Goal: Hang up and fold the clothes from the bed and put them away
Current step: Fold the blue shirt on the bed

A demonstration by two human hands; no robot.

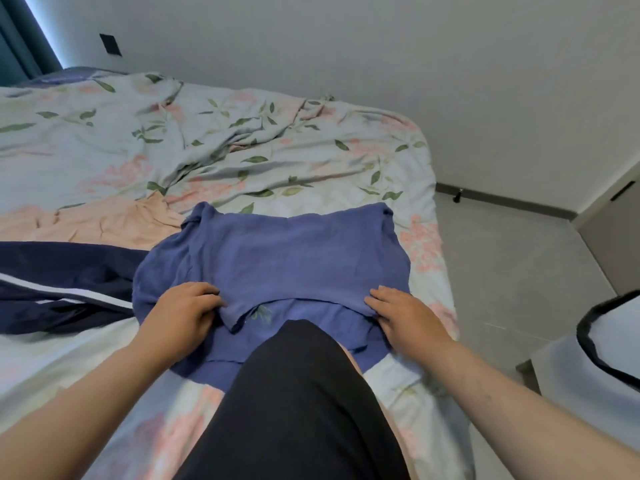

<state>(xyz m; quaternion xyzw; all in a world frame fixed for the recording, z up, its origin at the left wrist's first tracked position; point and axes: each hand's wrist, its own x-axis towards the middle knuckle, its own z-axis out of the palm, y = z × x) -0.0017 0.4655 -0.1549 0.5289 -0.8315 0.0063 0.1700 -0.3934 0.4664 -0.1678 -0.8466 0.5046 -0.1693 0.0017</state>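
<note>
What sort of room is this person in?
Most likely a home bedroom: a rumpled, floral-covered bed fills the view, a blue garment and a navy garment lie on it, and a dark curtain hangs in the far corner.

Soft, even daylight filled the room, with one blown-out bright strip beside the curtain (14, 32) at the upper left. Shadows were faint, with a mild one under the folded edge of the blue garment (277, 251). The wide lens bowed the bed (415, 188) edge, and the bottom corners looked soft and stretched.
</note>
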